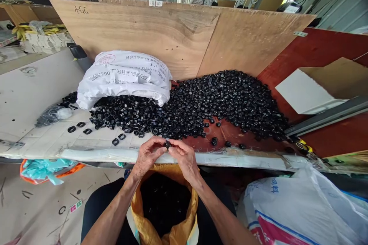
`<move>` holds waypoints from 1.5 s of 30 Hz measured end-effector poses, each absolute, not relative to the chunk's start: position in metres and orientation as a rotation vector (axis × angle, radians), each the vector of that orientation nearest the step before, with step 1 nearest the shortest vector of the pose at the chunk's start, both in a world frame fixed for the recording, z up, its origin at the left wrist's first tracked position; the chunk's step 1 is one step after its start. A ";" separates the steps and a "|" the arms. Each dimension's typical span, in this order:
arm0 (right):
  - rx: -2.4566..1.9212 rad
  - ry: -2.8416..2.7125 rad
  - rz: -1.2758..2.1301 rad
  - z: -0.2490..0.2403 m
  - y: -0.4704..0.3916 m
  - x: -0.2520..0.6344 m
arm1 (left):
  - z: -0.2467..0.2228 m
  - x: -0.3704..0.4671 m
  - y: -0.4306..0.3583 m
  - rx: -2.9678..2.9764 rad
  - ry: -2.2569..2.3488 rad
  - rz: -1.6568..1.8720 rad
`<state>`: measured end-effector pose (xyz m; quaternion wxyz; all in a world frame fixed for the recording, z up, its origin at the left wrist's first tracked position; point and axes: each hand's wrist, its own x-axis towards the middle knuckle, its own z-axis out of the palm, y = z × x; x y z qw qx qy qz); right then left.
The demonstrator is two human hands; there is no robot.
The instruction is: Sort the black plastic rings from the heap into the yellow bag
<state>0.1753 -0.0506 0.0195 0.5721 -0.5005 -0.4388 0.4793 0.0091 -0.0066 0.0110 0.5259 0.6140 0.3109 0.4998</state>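
Both hands are pinching one small black part [167, 145] over the bench [43, 95] edge, left hand [147, 155] and right hand [184, 157] each closing fingertips on it. Such a shallow grip is risking a slip; the part could be missing the yellow bag [149, 229] below.

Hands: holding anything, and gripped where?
Both the left hand and right hand pinch one small black ring-shaped part between their fingertips, by its opposite sides. Exact contact points are too small to tell.
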 end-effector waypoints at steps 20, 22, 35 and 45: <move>-1.204 -1.073 0.992 0.012 -0.058 0.183 | 0.008 0.014 -0.011 1.477 0.803 1.117; -1.209 -1.104 0.971 0.011 -0.056 0.183 | 0.010 0.013 -0.012 1.507 0.790 1.132; -1.398 -1.583 0.492 0.012 -0.051 0.184 | 0.011 0.009 -0.011 1.680 0.791 1.083; -1.305 -1.407 0.717 0.016 -0.053 0.181 | 0.014 0.013 -0.013 1.443 0.755 1.054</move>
